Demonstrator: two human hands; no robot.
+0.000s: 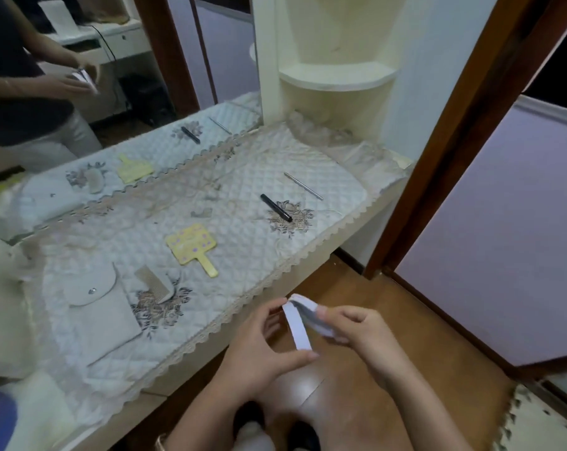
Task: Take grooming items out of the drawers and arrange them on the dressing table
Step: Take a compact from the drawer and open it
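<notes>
Both hands hold a small white-and-grey folded strip (297, 327) in front of the dressing table's front edge. My left hand (262, 353) pinches its white flap from below; my right hand (357, 330) grips the grey part. On the quilted white cover (210, 229) lie a yellow hand mirror (192, 247), a black pen-like stick (275, 207), a thin silver stick (303, 186), a beige comb (155, 284) and a grey snap pouch (100, 307).
A large mirror (96, 92) stands behind the table and reflects the items and the person. A cream corner shelf (337, 76) rises at the back right. A brown door frame (438, 157) and wooden floor (422, 320) lie to the right.
</notes>
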